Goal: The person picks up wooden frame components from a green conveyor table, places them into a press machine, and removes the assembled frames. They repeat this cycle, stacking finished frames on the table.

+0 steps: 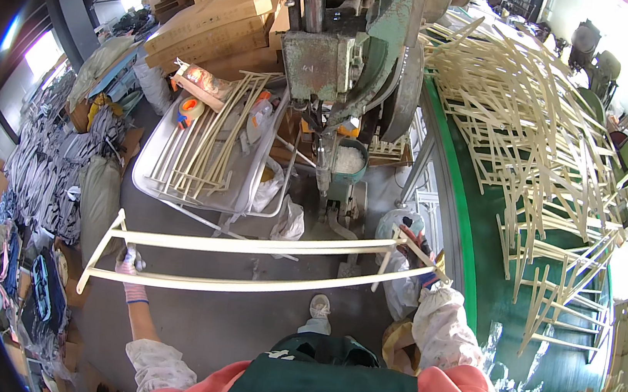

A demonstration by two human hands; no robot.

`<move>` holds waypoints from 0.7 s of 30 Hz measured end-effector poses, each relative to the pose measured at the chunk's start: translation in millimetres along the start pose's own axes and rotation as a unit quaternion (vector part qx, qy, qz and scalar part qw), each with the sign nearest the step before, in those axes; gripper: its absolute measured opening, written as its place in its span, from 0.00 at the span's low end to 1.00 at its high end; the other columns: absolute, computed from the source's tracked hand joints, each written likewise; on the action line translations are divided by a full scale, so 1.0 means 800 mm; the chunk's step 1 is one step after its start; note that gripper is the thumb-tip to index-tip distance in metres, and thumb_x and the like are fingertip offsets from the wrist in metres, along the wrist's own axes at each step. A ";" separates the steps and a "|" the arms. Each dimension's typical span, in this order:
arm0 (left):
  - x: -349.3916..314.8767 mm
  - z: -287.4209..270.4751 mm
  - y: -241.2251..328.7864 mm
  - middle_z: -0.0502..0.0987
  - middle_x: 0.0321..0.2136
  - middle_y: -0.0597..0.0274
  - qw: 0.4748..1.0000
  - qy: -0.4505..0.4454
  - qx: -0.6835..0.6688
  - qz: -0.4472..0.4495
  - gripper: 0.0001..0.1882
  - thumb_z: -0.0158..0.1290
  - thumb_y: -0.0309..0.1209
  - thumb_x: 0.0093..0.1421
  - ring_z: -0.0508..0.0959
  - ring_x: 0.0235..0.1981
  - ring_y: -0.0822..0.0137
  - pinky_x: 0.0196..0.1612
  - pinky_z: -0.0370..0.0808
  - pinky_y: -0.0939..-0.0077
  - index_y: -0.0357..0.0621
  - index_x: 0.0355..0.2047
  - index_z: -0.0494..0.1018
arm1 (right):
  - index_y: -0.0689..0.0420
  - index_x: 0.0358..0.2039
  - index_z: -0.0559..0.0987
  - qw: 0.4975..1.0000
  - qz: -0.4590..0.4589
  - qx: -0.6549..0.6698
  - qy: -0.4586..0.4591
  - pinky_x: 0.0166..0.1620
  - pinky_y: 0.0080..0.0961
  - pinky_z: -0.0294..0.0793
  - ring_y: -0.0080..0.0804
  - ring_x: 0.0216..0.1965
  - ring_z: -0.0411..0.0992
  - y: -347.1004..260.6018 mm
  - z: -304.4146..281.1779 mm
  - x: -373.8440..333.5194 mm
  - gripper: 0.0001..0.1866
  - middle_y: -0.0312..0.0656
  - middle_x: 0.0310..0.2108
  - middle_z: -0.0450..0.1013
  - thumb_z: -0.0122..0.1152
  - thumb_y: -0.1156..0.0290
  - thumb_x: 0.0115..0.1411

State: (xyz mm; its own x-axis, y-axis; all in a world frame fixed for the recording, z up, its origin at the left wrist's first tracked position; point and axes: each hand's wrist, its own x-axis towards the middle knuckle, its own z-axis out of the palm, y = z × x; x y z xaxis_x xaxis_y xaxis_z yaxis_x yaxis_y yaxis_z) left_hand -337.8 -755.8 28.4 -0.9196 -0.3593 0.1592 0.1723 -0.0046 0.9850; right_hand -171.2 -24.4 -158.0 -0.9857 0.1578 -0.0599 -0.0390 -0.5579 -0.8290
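A long cream-coloured tube frame (256, 292) stretches across in front of me, with two slightly bowed long bars and short crosspieces at both ends. Near its left end, my left hand (133, 271) in a pale striped glove is closed around the lower bar. My right hand (431, 270) wears a darker glove and grips the right end by the crosspiece, its fingers partly hidden by the bars. Just beyond the frame stands a worn green press machine (319, 65). A small tub of white material (350, 159) sits at its lower part.
At left, a white tray-topped cart (148, 165) carries cream rods, an orange tape roll (190, 110) and a bottle. A green-topped table (489, 239) on the right bears heaped cream frames (538, 136). Grey bundles (62, 167) line the left side; cardboard boxes (217, 22) stand behind.
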 end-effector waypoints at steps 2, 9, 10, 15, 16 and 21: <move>-0.016 -0.032 -0.023 0.65 0.12 0.71 1.000 -0.004 -0.010 -0.011 0.13 0.62 0.40 0.52 0.60 0.09 0.79 0.12 0.60 0.83 0.45 0.24 0.73 | 0.57 0.59 0.63 0.999 0.045 0.026 0.013 0.43 0.22 0.68 0.23 0.42 0.69 -0.011 0.021 -0.010 0.39 0.34 0.45 0.71 0.40 0.37 0.60; -0.037 -0.154 -0.112 0.75 0.33 0.63 0.965 0.212 0.054 -0.147 0.17 0.56 0.35 0.55 0.74 0.30 0.70 0.32 0.73 0.71 0.38 0.41 0.73 | 0.56 0.55 0.65 0.992 0.109 0.066 -0.028 0.28 0.26 0.71 0.26 0.26 0.70 -0.033 0.128 -0.046 0.35 0.35 0.36 0.70 0.50 0.42 0.58; -0.046 -0.161 -0.120 0.76 0.34 0.63 0.943 0.230 0.096 -0.218 0.17 0.53 0.36 0.57 0.75 0.31 0.69 0.34 0.74 0.71 0.37 0.43 0.73 | 0.56 0.53 0.67 0.991 0.125 -0.036 0.038 0.27 0.24 0.71 0.24 0.24 0.69 -0.043 0.151 -0.050 0.31 0.34 0.35 0.70 0.54 0.45 0.58; -0.166 -0.054 -0.147 0.73 0.33 0.66 0.885 0.332 0.244 -0.218 0.14 0.48 0.37 0.61 0.72 0.33 0.70 0.38 0.71 0.74 0.38 0.39 0.73 | 0.55 0.46 0.72 0.998 0.060 -0.017 -0.019 0.31 0.16 0.73 0.20 0.32 0.71 -0.050 0.297 -0.056 0.16 0.33 0.33 0.73 0.57 0.79 0.56; -0.187 -0.004 -0.146 0.73 0.33 0.66 0.917 0.273 0.188 -0.220 0.14 0.46 0.37 0.62 0.72 0.34 0.71 0.39 0.71 0.75 0.38 0.38 0.73 | 0.55 0.45 0.71 0.993 0.071 -0.030 -0.091 0.31 0.17 0.73 0.19 0.33 0.71 -0.039 0.319 -0.054 0.17 0.32 0.33 0.73 0.56 0.82 0.55; -0.282 0.238 -0.093 0.72 0.44 0.66 0.826 -0.499 0.096 -0.243 0.20 0.50 0.34 0.59 0.69 0.47 0.75 0.51 0.66 0.77 0.37 0.49 0.68 | 0.51 0.48 0.69 0.887 0.037 -0.433 -0.158 0.40 0.26 0.72 0.29 0.35 0.73 0.068 0.369 -0.035 0.25 0.42 0.38 0.72 0.62 0.72 0.48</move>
State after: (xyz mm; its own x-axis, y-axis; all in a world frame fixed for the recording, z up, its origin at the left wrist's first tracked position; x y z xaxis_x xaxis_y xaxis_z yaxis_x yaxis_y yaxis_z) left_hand -210.6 -496.7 -67.8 -0.7128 0.5909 -0.3778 -0.2746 0.2606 0.9256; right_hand -194.1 -299.4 -37.4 -0.9824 -0.1655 -0.0869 0.0341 0.2986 -0.9538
